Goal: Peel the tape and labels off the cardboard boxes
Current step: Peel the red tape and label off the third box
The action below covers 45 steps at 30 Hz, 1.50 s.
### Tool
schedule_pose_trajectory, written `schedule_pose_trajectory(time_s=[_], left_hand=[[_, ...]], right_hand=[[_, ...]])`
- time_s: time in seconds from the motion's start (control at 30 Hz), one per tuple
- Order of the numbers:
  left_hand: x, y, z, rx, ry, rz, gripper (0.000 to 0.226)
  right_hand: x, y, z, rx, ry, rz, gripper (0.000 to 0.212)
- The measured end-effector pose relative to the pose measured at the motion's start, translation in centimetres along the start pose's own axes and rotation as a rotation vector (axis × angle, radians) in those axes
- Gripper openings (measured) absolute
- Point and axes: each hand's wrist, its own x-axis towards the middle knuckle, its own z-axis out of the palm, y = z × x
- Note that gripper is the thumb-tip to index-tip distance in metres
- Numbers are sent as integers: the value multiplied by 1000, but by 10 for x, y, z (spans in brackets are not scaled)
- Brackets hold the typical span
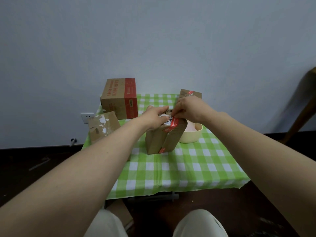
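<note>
A brown cardboard box (162, 139) stands on end in the middle of the green checked table (188, 168). Red tape (173, 124) runs over its top and down its front seam, beside a white label (168, 120) at the top edge. My left hand (154, 117) grips the box's top left corner and steadies it. My right hand (188, 108) pinches the red tape at the top edge, fingertips closed on it. The far side of the box is hidden.
A large box with a red band (119, 98) sits at the back left. A box with torn white label scraps (102, 129) leans at the left edge. Another taped box (190, 94) stands behind my right hand. A pale yellow bowl (191, 135) sits right of the held box.
</note>
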Motion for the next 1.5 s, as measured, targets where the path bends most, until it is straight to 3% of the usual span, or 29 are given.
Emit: schedule_pose_trajectory(time_s=[0.23,0.67,0.8,0.9,1.1,1.5], left_hand=[[3,-1,0,-5,-8,-2,54],[3,1,-1,15,-7,-9,54],[2,1,-2,6,-13,-13,53],[2,2,-2,6,-17,-16,54],[-1,3,-2,15,-26,-21,53],[-9,11,-6,-11,-36,-33,51]], right_hand=[[3,-4,2,-131,-67,-22,22],[-1,-5,-6,-54,-136,9,17],[-3,-3,-9,155,-62,48,27],[-6,-4,-11,134,-128,32,47],[-2,-7,-12,-39,-136,-10,21],[-5,-10,-18,59,-87,39,16]])
